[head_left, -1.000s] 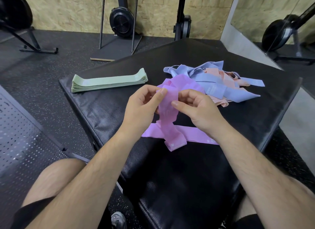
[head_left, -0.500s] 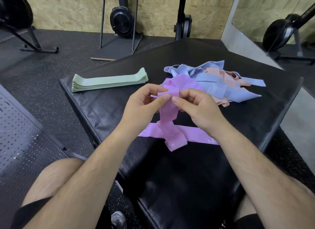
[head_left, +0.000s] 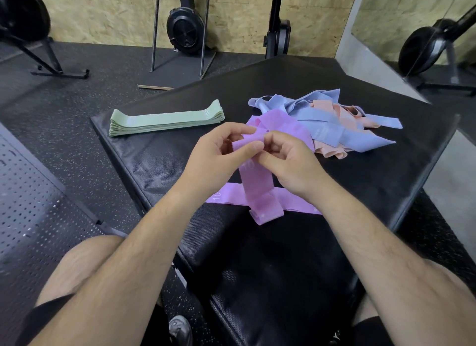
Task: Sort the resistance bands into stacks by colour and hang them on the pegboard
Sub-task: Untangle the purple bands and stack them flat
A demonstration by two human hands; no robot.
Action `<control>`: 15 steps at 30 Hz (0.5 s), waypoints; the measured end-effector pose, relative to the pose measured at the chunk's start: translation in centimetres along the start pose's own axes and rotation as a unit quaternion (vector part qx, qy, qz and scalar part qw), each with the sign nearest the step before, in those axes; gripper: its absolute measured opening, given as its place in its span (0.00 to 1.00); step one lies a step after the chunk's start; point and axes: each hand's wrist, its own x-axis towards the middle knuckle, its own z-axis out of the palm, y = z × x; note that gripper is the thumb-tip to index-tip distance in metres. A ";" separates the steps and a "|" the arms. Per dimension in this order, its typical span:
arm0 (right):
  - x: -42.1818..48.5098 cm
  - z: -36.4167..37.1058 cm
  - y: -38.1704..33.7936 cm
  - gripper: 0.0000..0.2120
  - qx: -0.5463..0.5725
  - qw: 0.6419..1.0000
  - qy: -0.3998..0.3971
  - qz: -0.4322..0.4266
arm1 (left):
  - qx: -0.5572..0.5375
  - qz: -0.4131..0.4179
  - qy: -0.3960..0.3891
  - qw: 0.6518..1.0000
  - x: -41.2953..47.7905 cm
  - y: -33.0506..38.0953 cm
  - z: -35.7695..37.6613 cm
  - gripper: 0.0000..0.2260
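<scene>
Starting at centre frame: the top of the purple band is covered by both hands, so its fold there cannot be made out, and the marking printed on it is only partly legible. The pegboard is cut off at the left edge and blurred. The left hand is curled, with thumb and forefinger pinched on the band's upper edge. The right hand is likewise curled and pinched on the same edge, just beside the left. The band is held up from the black padded block, its lower loop draped across a second purple band lying flat. A neat green stack is seen upper left; a tangled blue and peach pile lies upper right.
</scene>
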 end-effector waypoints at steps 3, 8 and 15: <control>0.2 0.1 -0.2 0.02 0.009 1.000 -0.012 -0.005 | 0.023 0.017 0.000 1.000 0.1 0.1 -0.4 0.03; 0.1 1.1 -0.5 0.13 0.010 0.994 -0.084 0.063 | -0.005 -0.001 0.066 0.998 0.2 0.2 -1.1 0.05; 0.6 -1.5 -2.3 0.18 -0.070 0.985 -0.106 0.120 | -0.057 -0.094 0.140 0.984 -0.1 -0.8 -3.2 0.07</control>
